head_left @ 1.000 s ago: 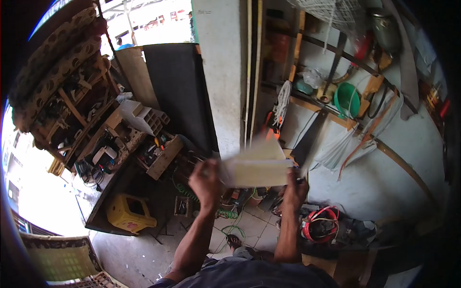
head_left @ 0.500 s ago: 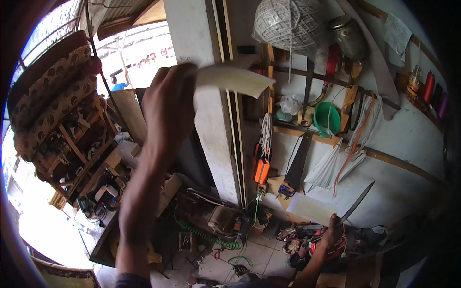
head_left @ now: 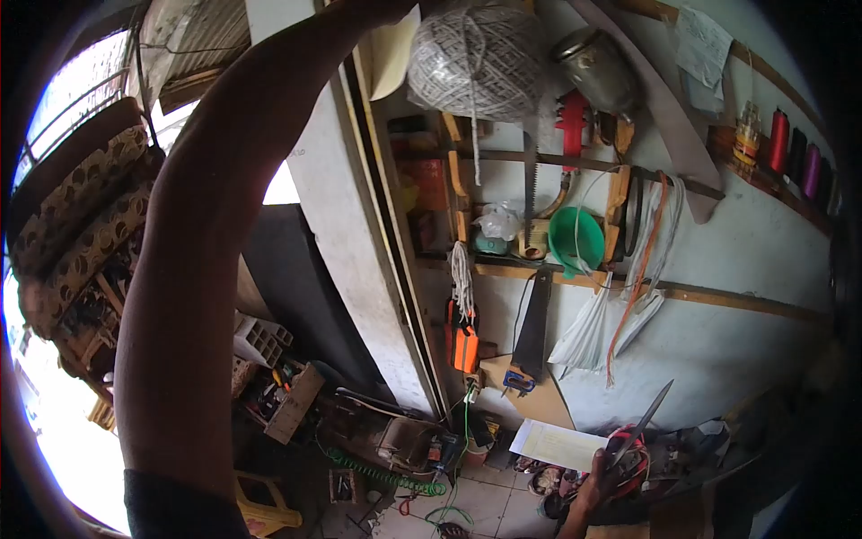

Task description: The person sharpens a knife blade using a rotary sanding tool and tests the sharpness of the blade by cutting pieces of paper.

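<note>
My left hand [head_left: 391, 7] reaches up to the top edge of the view, mostly cut off and dark. A pale yellow sheet [head_left: 392, 56] hangs right under its fingers, just left of a big ball of grey cord [head_left: 476, 63] wrapped in clear plastic. Low on the right, my right hand [head_left: 590, 485] is closed around a knife [head_left: 642, 420] whose long, narrow blade points up and to the right. A pale, flat rectangular sheet [head_left: 558, 445] sticks out leftward from the same hand, its thumb lying along the edge.
On the wall hang a handsaw [head_left: 532, 323], an orange-and-black case [head_left: 462, 341] and a white bag [head_left: 597, 332]. A green funnel-like bowl [head_left: 575, 241] and a jar [head_left: 597, 72] are on the rack. A white post [head_left: 341, 269] stands ahead; a green coiled hose [head_left: 386, 472] lies below.
My left arm has stretched farther up and forward, taking the yellow sheet up beside the cord ball. My right hand has dropped slightly with the knife. The view has shifted.
</note>
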Motion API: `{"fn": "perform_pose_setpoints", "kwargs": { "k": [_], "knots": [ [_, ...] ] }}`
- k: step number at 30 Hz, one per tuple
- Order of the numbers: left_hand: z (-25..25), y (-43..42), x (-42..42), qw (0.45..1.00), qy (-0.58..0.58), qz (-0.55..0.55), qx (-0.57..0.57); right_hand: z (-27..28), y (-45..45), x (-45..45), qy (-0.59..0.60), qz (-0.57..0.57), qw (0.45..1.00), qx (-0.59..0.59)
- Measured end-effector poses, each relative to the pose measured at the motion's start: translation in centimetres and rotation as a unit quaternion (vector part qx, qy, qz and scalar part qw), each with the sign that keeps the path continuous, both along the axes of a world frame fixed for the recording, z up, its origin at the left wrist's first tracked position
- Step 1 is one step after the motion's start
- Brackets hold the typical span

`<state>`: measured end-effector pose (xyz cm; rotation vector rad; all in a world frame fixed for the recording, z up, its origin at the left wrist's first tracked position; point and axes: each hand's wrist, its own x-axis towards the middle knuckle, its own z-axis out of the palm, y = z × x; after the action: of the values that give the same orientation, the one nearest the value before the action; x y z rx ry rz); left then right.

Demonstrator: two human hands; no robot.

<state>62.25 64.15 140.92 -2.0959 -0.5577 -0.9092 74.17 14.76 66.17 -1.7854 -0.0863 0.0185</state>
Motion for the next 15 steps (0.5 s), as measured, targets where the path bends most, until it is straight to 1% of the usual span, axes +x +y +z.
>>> {"fn": "perform_pose_setpoints", "kwargs": {
  "k": [1, 2, 3, 4, 5, 6, 7, 8, 9, 10, 11, 13, 14, 15],
  "knots": [
    [-0.5, -0.6, 0.8, 0.998, -0.063, 0.023, 0.003, -0.7, -0.5, 0.1, 0.004, -0.004, 1.000, -0.001],
    [-0.9, 0.5, 1.1, 0.997, -0.043, 0.009, 0.057, -1.4, -1.0, 0.4, 0.030, -0.020, 0.999, 0.002],
    [-1.9, -0.2, 1.1, 0.998, -0.039, 0.006, 0.057, -1.3, -1.1, 0.2, 0.057, -0.036, 0.998, 0.005],
    [-3.4, -0.9, 0.9, 0.999, -0.028, 0.011, 0.024, -1.2, -1.3, -0.1, 0.061, -0.038, 0.997, 0.005],
    [-4.2, -1.7, 0.8, 1.000, -0.020, 0.015, -0.006, -0.8, -1.5, 0.0, 0.008, -0.059, 0.998, 0.010],
    [-4.5, -0.7, 0.8, 0.998, -0.049, -0.021, 0.011, 0.1, -1.6, -0.1, -0.045, -0.080, 0.996, 0.015],
    [-5.0, -0.9, 0.7, 0.999, -0.047, -0.024, 0.010, 2.6, -1.7, -0.9, -0.043, -0.082, 0.996, 0.014],
    [-5.6, -1.5, 0.4, 0.997, -0.051, -0.031, 0.057, 6.3, -1.4, -2.0, -0.015, -0.089, 0.996, 0.001],
    [-5.8, -1.8, 0.2, 0.992, -0.058, -0.038, 0.103, 8.2, -1.1, -2.4, 0.010, -0.095, 0.995, -0.012],
    [-5.6, -1.7, 0.5, 0.996, -0.066, -0.011, 0.060, 6.4, -1.8, -1.5, 0.052, -0.044, 0.995, 0.070],
    [-4.9, -0.3, 0.7, 0.996, -0.069, -0.011, 0.059, 6.3, -1.1, -1.4, 0.050, -0.043, 0.995, 0.070],
    [-3.9, 1.7, 0.5, 0.972, -0.031, -0.048, 0.228, 6.2, 0.1, -1.7, -0.103, -0.166, 0.981, 0.003],
    [-3.5, 2.3, 0.5, 0.972, -0.031, -0.045, 0.226, 5.8, -0.1, -1.3, -0.105, -0.164, 0.981, 0.002],
    [-3.1, 2.8, 0.6, 0.967, -0.028, 0.003, 0.255, 5.0, -0.7, -0.8, -0.027, -0.115, 0.993, -0.021]
  ]
}}
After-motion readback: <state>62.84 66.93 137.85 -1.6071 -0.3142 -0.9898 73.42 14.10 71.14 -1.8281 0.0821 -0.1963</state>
